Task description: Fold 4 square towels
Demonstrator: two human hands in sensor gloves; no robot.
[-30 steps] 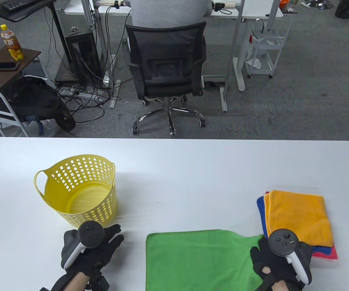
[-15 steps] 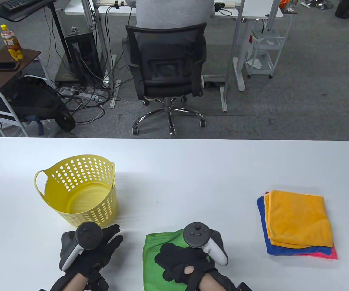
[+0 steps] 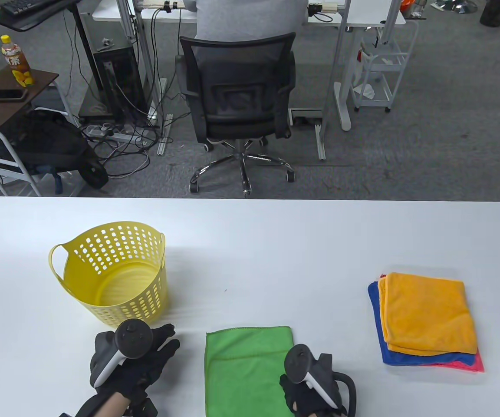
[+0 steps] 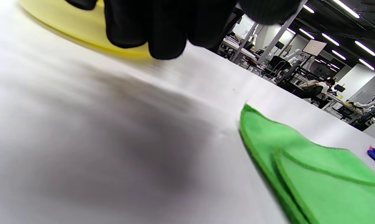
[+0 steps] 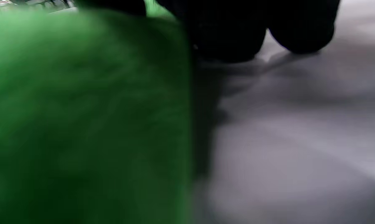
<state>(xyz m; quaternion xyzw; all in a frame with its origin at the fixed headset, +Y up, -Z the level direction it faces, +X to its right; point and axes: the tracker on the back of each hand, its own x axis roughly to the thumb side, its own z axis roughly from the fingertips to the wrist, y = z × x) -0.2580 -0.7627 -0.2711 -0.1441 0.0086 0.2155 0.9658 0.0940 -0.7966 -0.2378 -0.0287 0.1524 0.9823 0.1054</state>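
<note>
A green towel (image 3: 246, 369) lies folded in half on the white table (image 3: 276, 252) near the front edge; it also shows in the left wrist view (image 4: 324, 183) and, blurred, in the right wrist view (image 5: 81, 109). My left hand (image 3: 152, 354) lies flat on the table with fingers spread, just left of the towel and apart from it. My right hand (image 3: 304, 388) is at the towel's right edge near the front. Its fingers (image 5: 228, 34) hang down beside that edge; the blur hides whether they hold the cloth.
A yellow perforated basket (image 3: 111, 269) stands just behind my left hand. A stack of folded towels, orange (image 3: 428, 315) on blue (image 3: 379, 339) and pink (image 3: 471, 365), lies at the right. An office chair (image 3: 239, 100) stands beyond the table's far edge.
My right hand carried the green towel's right edge over to the left, folding it in half, then came back to the new right edge. My left hand barely moved.
</note>
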